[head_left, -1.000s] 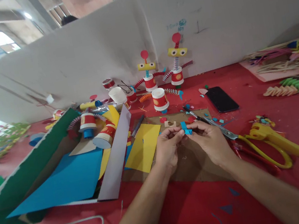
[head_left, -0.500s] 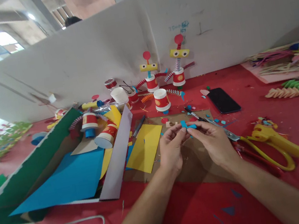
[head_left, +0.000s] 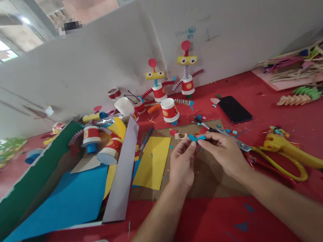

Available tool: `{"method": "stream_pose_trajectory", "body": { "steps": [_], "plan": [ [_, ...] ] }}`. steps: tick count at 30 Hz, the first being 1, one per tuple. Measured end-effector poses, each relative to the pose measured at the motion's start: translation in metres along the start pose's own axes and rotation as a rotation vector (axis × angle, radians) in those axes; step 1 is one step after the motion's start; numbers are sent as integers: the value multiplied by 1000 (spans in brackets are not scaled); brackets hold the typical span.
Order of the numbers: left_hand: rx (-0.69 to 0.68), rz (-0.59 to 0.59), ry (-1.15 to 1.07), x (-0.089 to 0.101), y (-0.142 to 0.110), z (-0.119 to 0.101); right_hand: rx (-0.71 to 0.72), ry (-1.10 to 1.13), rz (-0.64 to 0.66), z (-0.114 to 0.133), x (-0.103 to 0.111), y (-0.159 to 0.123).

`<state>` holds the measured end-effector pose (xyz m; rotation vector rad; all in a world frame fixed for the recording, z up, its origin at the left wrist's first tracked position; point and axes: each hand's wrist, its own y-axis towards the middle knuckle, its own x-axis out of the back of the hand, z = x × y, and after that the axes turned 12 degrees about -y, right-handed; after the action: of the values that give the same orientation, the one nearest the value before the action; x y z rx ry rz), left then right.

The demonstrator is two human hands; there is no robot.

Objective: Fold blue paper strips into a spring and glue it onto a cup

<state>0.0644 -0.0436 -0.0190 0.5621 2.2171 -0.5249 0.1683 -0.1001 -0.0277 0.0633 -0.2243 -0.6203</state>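
Between the fingertips of both hands is a small folded strip of blue paper (head_left: 197, 138). My left hand (head_left: 183, 159) pinches its left end, and my right hand (head_left: 223, 152) pinches its right end. Both hands are above a brown cardboard sheet (head_left: 204, 176). Just beyond them stands a red and white paper cup (head_left: 170, 110) with an orange and a white coiled paper arm. Farther back are two finished-looking cup figures, a left one (head_left: 159, 92) and a right one (head_left: 187, 85), with yellow heads and red discs.
Scissors (head_left: 281, 162) and a yellow glue gun (head_left: 298, 151) lie to the right, below a black phone (head_left: 234, 109). At left, a green-sided box (head_left: 34, 177) holds blue card (head_left: 60, 201) and cup pieces. Yellow card (head_left: 153, 162) lies beside my left hand. A white partition (head_left: 122, 40) stands behind.
The view has turned slightly right, so things appear shifted left. Both hands still pinch the blue paper, whose left part now looks less upright.
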Motion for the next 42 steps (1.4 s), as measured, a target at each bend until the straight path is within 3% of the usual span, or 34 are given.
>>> {"method": "stream_pose_trajectory", "body": {
  "steps": [8, 14, 23, 28, 32, 36, 42],
  "plan": [
    [-25, 36, 66, 8, 4, -1, -41, 79, 111, 5, 2, 2],
    [140, -39, -33, 14, 11, -6, 58, 39, 209, 0, -2, 0],
    [354, -108, -170, 7, 4, -14, 377, -361, 17, 1, 6, 2],
    [407, -97, -212, 4, 5, -17, 383, -364, -2, 1, 5, 1],
    [321, -95, -144, 4, 7, -17, 317, -290, 35, 0, 2, 1],
    [117, -50, 30, 0, 4, -18, 214, -194, 106, 2, 2, 1],
    [-65, 12, 219, -5, -3, -17, 123, -84, 107, 2, 4, 2]
  ]
}}
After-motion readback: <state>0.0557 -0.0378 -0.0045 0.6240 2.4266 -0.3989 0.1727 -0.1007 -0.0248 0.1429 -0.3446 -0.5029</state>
